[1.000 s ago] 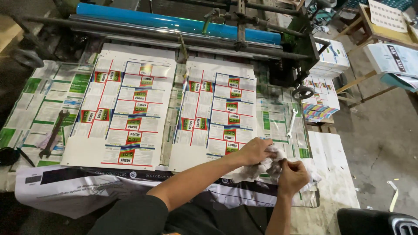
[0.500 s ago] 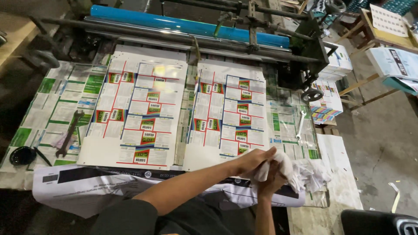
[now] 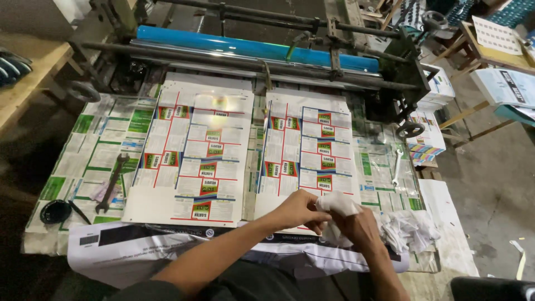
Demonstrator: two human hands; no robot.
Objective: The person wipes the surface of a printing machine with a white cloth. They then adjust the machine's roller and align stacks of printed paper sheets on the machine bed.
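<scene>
1. White rag (image 3: 337, 203): bunched between both my hands, over the near edge of the right printed sheet (image 3: 312, 153) on the bench (image 3: 50, 234).
2. Left hand (image 3: 301, 209): grip closed, fingers pinching the rag.
3. Right hand (image 3: 359, 226): grip closed on the rag from beneath.
4. Crumpled paper (image 3: 409, 228) lies just right of my hands.
5. Wrench (image 3: 113, 181) well apart, far left.

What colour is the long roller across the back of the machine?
The roller is bright blue, seen clearly in the head view, the only one.
</scene>
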